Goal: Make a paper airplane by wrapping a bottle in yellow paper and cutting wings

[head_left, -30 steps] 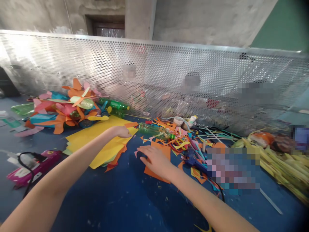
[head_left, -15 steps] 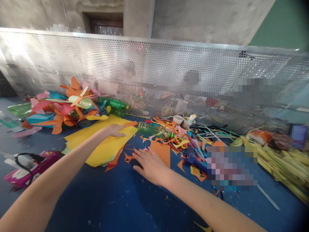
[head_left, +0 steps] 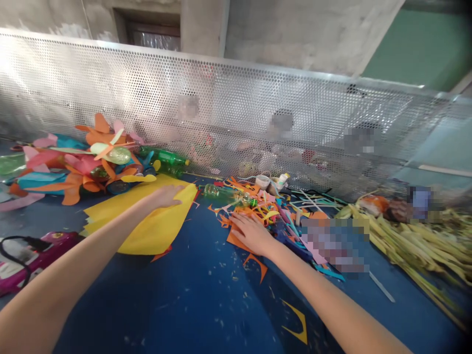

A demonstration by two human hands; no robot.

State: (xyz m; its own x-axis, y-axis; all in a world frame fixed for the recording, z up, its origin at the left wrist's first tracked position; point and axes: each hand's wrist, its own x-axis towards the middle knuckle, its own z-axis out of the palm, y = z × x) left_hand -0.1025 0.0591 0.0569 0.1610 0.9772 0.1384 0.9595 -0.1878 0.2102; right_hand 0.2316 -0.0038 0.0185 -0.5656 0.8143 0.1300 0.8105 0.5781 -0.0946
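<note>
My left hand point(head_left: 165, 195) lies flat, fingers out, on a stack of yellow paper sheets point(head_left: 147, 223) on the blue table point(head_left: 206, 300). My right hand point(head_left: 250, 231) rests open, palm down, on an orange paper sheet point(head_left: 236, 240) at the edge of a heap of coloured paper scraps point(head_left: 273, 211). A clear green plastic bottle point(head_left: 228, 194) lies on its side just beyond both hands.
A pile of paper pinwheels and green bottles point(head_left: 99, 162) sits at the back left. A pink glue gun point(head_left: 33, 253) with a black cord lies at the left edge. Yellow-green leaf strips point(head_left: 413, 241) cover the right. A perforated metal screen point(head_left: 236, 113) runs along the back.
My right hand slid the orange sheet right, toward the scrap heap. My left hand flattened on the yellow sheets. The view shifted right.
</note>
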